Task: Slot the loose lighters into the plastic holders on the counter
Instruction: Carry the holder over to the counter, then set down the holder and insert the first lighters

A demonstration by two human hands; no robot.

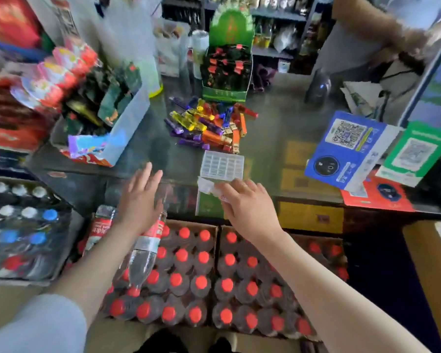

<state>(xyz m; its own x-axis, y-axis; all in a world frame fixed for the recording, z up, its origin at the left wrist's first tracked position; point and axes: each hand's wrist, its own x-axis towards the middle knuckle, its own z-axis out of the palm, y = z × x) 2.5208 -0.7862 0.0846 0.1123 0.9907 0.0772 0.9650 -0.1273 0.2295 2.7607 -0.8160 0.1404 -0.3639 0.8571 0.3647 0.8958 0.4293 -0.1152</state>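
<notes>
head view: left grip splayed, empty; right grip over 2nd holder, hold unclear; lighters blurred.

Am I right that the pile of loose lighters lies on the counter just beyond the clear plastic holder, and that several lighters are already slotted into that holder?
Not quite. The pile of loose lighters does lie on the counter just beyond the clear plastic holder, but the head view shows that holder's compartments empty: no lighters are slotted in yet.

Glass counter under lighters, holder
</notes>
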